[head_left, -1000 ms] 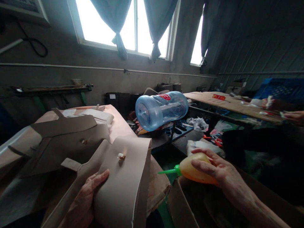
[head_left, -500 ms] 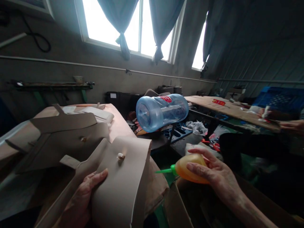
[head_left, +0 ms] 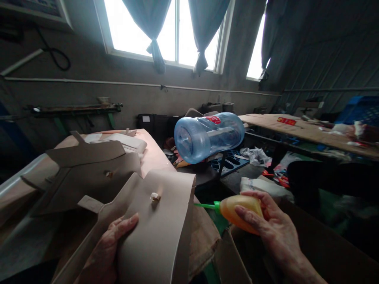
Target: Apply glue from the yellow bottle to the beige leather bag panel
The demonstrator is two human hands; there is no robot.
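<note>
In the head view, the right hand (head_left: 278, 228) had just drawn its squeeze bottle (head_left: 239, 213) closer, and there it was: the green nozzle (head_left: 207, 206) had closed most of its gap to the right edge of the grey-beige bag panel (head_left: 160, 236)! Touching or just short, the angle couldn't tell. That put the tip, by the look of it, in working range of the panel. The right fingers were wrapped firmly round the bottle's body. The left hand (head_left: 105, 240) held the panel steady, thumb on its face, the other fingers hidden beneath.

The panel stood over the near side of the counter (head_left: 152, 148), with a second bag piece (head_left: 97, 187) close on its left. Below the nozzle ran the counter's worn right corner, and just beyond it the cardboard box (head_left: 232, 256) crowded the bottle from underneath. Above the panel, up toward the water jug (head_left: 207, 138), lay the freest air.
</note>
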